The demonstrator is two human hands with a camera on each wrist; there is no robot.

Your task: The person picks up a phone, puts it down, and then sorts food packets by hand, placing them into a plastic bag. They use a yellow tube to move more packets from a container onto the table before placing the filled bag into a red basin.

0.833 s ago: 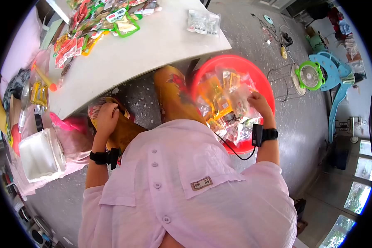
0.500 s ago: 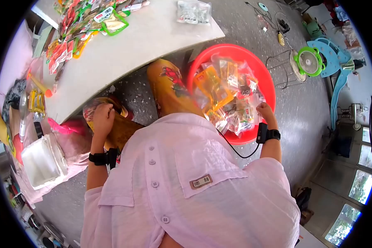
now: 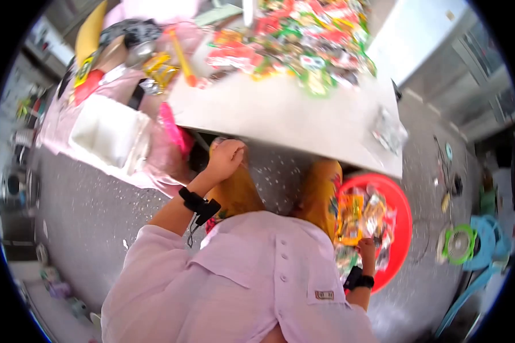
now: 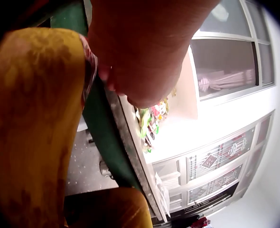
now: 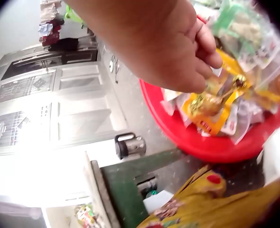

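Observation:
My right hand (image 3: 367,248) is over a red basin (image 3: 405,220) of packaged foods, its fingers curled. In the right wrist view these fingers are just above an orange-edged clear packet (image 5: 209,107), overlapping it; I cannot tell whether they pinch one. A green-edged packet (image 5: 242,28) lies farther back in the basin. My left hand (image 3: 228,160) rests at my left knee beside the table edge, loosely bent, with no object showing in it. The left wrist view hides most of its fingers behind the back of the hand, next to the yellow patterned trousers (image 4: 35,118).
A heap of colourful food packets (image 3: 303,46) covers the back of the white table (image 3: 257,108). A clear packet (image 3: 390,131) lies near its right corner. At left stands a white container (image 3: 106,128) on pink cloth. A green fan (image 3: 459,244) stands right of the basin.
The head view has swung left, so the table and basin appear shifted right. My right hand has moved from the basin's outer rim inward over the packets. The left hand stays at the knee.

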